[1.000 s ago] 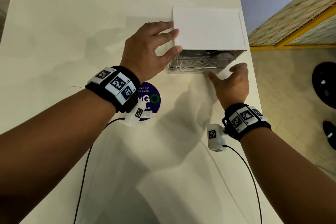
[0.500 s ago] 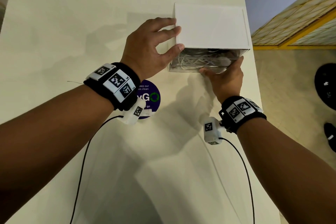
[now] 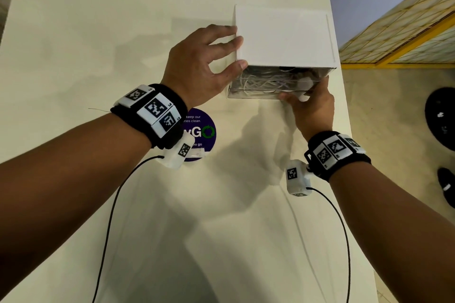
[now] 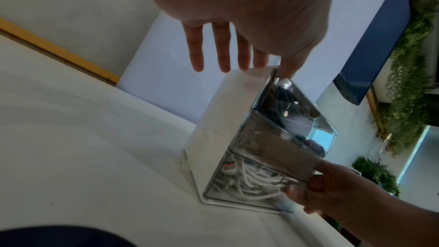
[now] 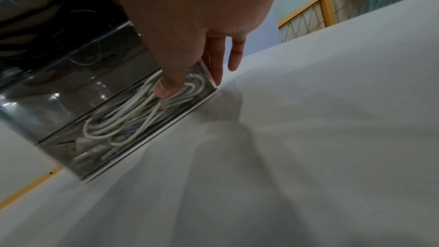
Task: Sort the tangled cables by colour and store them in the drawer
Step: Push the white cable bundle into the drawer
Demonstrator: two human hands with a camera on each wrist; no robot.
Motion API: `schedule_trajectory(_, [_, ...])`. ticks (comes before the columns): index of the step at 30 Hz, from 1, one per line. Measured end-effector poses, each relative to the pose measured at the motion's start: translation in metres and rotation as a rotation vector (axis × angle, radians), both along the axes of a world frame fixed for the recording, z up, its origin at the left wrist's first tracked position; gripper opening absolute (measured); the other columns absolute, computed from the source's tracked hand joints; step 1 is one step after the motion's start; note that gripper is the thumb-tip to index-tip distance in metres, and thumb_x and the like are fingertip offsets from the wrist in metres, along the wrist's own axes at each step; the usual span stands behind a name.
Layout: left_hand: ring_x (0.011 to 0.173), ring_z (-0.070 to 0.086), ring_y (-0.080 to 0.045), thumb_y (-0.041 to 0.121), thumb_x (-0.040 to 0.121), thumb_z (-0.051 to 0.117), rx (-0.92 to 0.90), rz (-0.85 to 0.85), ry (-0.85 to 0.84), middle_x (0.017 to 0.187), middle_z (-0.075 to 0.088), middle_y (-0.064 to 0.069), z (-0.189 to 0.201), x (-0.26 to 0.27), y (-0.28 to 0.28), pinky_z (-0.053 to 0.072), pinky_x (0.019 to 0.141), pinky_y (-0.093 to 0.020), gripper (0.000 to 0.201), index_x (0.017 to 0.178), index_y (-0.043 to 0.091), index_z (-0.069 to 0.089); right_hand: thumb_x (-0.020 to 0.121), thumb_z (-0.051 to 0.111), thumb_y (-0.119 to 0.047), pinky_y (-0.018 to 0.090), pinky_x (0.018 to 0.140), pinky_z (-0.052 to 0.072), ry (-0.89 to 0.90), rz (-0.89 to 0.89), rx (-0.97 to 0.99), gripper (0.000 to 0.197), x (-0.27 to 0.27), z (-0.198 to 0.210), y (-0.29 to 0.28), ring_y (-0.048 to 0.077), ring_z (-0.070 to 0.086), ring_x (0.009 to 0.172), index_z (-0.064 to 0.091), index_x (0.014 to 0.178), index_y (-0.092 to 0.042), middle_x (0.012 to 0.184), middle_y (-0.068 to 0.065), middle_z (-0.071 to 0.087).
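Observation:
A white drawer unit with clear drawers stands at the table's far right. Its bottom drawer holds coiled white cables, which also show through the clear front as white cables. Black cables lie in the top drawer. My left hand braces the unit's left top corner, fingers straight on the edge and thumb at the front corner. My right hand grips the bottom drawer's front right corner, thumb flat on the front and fingers round its right end.
A round purple sticker is stuck to the cream table just under my left wrist. The table's right edge runs close beside the unit, with floor and dark shoes beyond. Thin black wrist-camera leads trail over the near table.
My right hand has moved from the table beside the drawer up onto its front right corner. My left hand has stayed on the unit's left corner.

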State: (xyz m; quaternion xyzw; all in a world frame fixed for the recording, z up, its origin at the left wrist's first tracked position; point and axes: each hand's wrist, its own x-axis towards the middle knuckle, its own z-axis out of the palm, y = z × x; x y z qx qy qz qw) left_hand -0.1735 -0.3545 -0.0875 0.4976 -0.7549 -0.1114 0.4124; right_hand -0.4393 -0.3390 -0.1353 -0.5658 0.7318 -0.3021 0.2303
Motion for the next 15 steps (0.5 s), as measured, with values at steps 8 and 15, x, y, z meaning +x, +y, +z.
schedule_trajectory(8, [0.114, 0.067, -0.015, 0.047, 0.094, 0.067, -0.004, -0.008, 0.003, 0.128, 0.068, 0.001, 0.0, 0.001, -0.001, 0.058, 0.086, -0.039, 0.039, 0.117, 0.017, 0.076, 0.088, 0.073, -0.032, 0.024, 0.075, 0.045, 0.008, 0.154, 0.058, 0.052, -0.02, 0.01, -0.003, 0.017, 0.065, 0.088, 0.05, 0.13, -0.012, 0.097, -0.003, 0.067])
schedule_trajectory(15, [0.113, 0.068, -0.017, 0.048, 0.094, 0.066, -0.001, -0.015, -0.011, 0.128, 0.068, 0.0, -0.001, 0.002, -0.002, 0.058, 0.084, -0.043, 0.04, 0.117, 0.016, 0.075, 0.087, 0.075, -0.03, 0.036, 0.087, 0.055, -0.05, 0.119, 0.061, 0.052, -0.014, 0.008, 0.0, 0.018, 0.069, 0.098, 0.048, 0.128, -0.013, 0.105, -0.001, 0.071])
